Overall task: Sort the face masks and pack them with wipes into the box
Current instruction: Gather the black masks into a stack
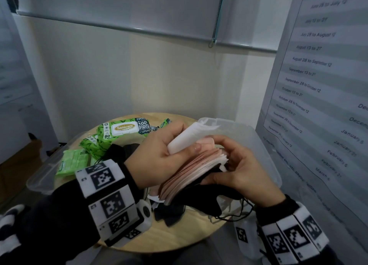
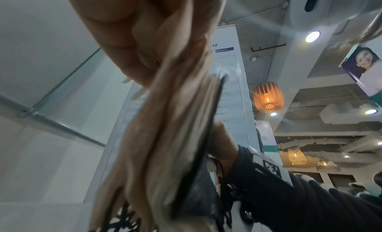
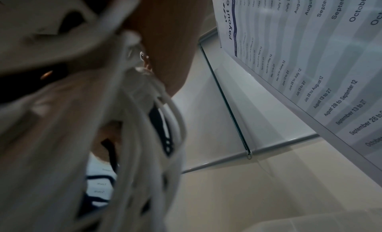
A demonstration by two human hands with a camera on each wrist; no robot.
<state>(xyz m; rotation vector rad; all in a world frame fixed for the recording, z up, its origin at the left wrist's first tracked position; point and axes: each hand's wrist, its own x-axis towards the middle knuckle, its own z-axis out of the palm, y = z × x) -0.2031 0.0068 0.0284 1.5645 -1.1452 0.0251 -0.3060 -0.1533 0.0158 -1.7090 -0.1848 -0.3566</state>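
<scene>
Over the round wooden table, my right hand grips a thick stack of pink face masks with black masks beneath it, ear loops dangling. My left hand pinches a few white masks lifted off the top of the stack, thumb on one side and fingers on the other. The left wrist view shows the pink masks and a black mask edge-on. White ear loops fill the right wrist view, blurred. The clear plastic box stands just behind my hands, at the right.
A large green Sanicare wipes pack lies at the table's far side, with smaller green wipes packs at the left. More black masks lie behind my left wrist. A clear plastic piece overhangs the left edge. A printed calendar board stands close on the right.
</scene>
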